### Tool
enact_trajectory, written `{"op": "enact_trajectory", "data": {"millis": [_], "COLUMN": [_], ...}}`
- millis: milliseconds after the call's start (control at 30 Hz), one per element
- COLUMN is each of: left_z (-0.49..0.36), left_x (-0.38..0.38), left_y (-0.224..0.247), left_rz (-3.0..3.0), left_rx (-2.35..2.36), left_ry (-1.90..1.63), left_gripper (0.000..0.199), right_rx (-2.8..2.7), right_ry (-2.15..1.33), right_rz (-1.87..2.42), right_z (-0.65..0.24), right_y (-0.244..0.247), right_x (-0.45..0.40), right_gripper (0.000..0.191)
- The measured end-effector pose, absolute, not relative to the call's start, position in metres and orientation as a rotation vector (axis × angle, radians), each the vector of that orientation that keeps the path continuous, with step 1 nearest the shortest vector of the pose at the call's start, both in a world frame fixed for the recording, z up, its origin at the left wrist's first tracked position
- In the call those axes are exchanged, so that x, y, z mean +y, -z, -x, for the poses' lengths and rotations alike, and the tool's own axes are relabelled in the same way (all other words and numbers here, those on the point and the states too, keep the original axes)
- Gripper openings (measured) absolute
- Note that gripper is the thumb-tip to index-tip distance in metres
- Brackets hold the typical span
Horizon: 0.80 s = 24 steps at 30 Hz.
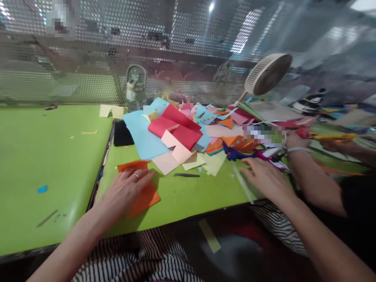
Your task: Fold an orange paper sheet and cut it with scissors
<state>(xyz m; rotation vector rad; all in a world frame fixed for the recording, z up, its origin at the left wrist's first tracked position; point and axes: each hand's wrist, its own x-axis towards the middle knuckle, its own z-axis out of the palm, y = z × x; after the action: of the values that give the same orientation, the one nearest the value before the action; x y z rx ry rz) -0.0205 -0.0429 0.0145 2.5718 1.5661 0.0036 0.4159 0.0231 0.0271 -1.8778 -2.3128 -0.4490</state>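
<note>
My left hand lies spread on an orange sheet of paper on the green table. My right hand is stretched out beside blue-handled scissors, its fingers apart and nothing visible in them; whether a fingertip touches the scissors, I cannot tell. Between the two hands lie tweezers. Behind them is a heap of cut paper, with a folded red piece, a pale pink piece, a light blue sheet and pale yellow pieces.
A black phone lies beside the gap between tables. Behind stand a bottle and a fan, before a perforated metal screen. At the right, another person's arm reaches over the table. A blue scrap lies left.
</note>
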Motion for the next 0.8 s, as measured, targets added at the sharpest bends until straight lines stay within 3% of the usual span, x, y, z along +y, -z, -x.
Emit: {"op": "enact_trajectory", "data": {"millis": [100, 433, 533, 700, 800], "left_z": [0.019, 0.031, 0.031, 0.033, 0.033], "left_x": [-0.037, -0.029, -0.023, -0.017, -0.017], "left_y": [-0.006, -0.008, -0.009, -0.007, -0.007], "left_rz": [-2.626, -2.569, -2.530, -2.466, -2.450], "left_rx": [1.417, 1.598, 1.563, 1.616, 1.617], "left_ry": [0.008, -0.022, -0.047, -0.056, -0.044], "left_gripper": [0.064, 0.034, 0.035, 0.055, 0.049], "right_rx": [-2.280, -2.220, -2.213, -2.275, -2.318], "right_ry": [0.408, 0.315, 0.295, 0.180, 0.108], "right_rz": [1.989, 2.023, 1.959, 1.771, 1.636], "right_z": [-0.430, -0.437, -0.434, -0.409, -0.380], "right_y": [-0.034, -0.025, -0.029, -0.027, -0.019], "right_x": [0.036, 0.069, 0.072, 0.063, 0.056], "right_gripper": [0.021, 0.019, 0.022, 0.023, 0.027]}}
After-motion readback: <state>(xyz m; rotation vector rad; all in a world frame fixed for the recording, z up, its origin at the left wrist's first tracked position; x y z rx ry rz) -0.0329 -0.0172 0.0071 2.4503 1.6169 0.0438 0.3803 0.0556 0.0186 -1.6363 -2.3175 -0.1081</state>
